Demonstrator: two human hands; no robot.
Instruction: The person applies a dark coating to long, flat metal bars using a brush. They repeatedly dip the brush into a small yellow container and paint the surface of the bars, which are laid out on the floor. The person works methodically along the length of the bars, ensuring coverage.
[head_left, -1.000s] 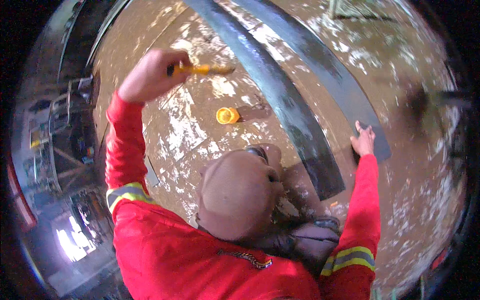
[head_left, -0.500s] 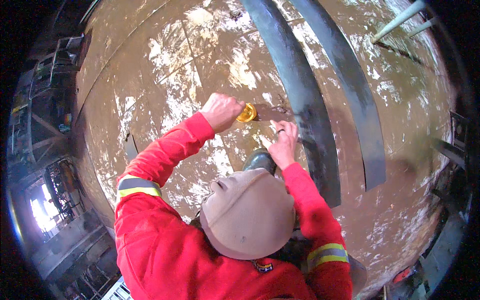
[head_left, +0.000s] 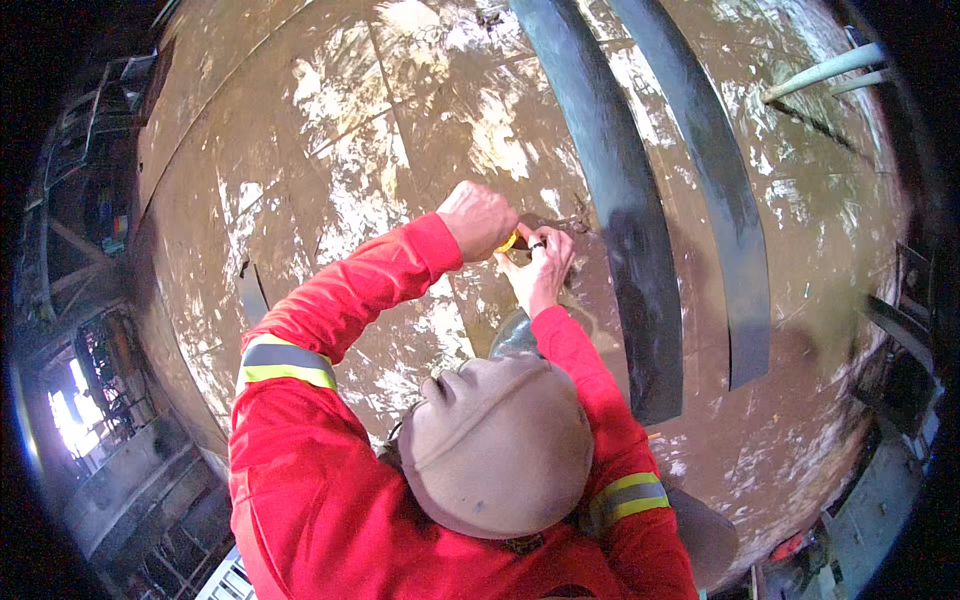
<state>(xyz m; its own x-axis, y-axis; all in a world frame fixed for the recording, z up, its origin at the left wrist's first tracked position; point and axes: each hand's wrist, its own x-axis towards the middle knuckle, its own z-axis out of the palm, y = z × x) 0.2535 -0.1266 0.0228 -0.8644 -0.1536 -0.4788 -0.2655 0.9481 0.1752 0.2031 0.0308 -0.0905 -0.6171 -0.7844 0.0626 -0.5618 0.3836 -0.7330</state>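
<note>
The yellow object (head_left: 509,242) shows only as a sliver between the two hands, against the big curved brown steel surface (head_left: 330,180), which is rusty and streaked with white scuffs. The left hand (head_left: 478,219) is closed in a fist over it; the right hand (head_left: 541,262) lies just beside, fingers curled and touching the steel, though whether it grips anything cannot be told. Two dark curved bands (head_left: 620,230) run down the surface just right of the hands — the nearer one almost at the right hand. Left of the hands the plate lies open to its edge, beyond which dim scaffolding (head_left: 80,260) falls away. A tan cap (head_left: 497,447) and red sleeves (head_left: 370,290) hide the lower plate, and the yellow object's shape is hard to make out.
</note>
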